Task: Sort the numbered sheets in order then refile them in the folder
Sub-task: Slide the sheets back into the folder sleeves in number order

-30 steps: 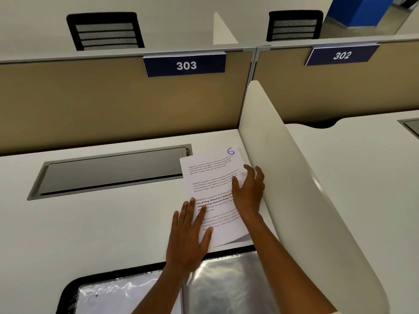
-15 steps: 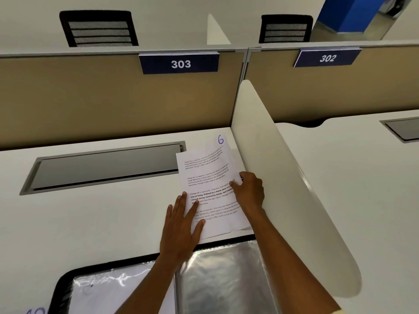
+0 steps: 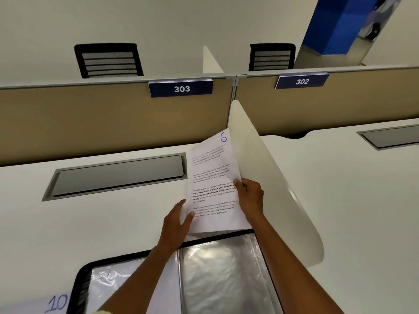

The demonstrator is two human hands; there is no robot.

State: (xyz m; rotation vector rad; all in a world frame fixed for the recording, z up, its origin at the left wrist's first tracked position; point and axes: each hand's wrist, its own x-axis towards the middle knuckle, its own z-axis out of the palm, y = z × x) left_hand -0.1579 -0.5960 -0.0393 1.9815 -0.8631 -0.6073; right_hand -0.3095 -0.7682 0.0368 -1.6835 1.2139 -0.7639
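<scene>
Against the divider (image 3: 260,159), left hand (image 3: 174,225) and right hand (image 3: 250,199) pinch the sheets' (image 3: 210,177) side edges.

Matt paper sheet (image 3: 210,177); glossy crinkled plastic folder sleeves (image 3: 222,275); smooth desk (image 3: 68,223).

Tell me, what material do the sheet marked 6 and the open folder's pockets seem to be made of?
The sheet marked 6, gripped by the left hand and the right hand, looks like thin matte white paper: it curves when lifted. The folder's pockets look like clear glossy plastic film: wrinkled, with bright reflections. The black folder rim may be plastic.
</scene>
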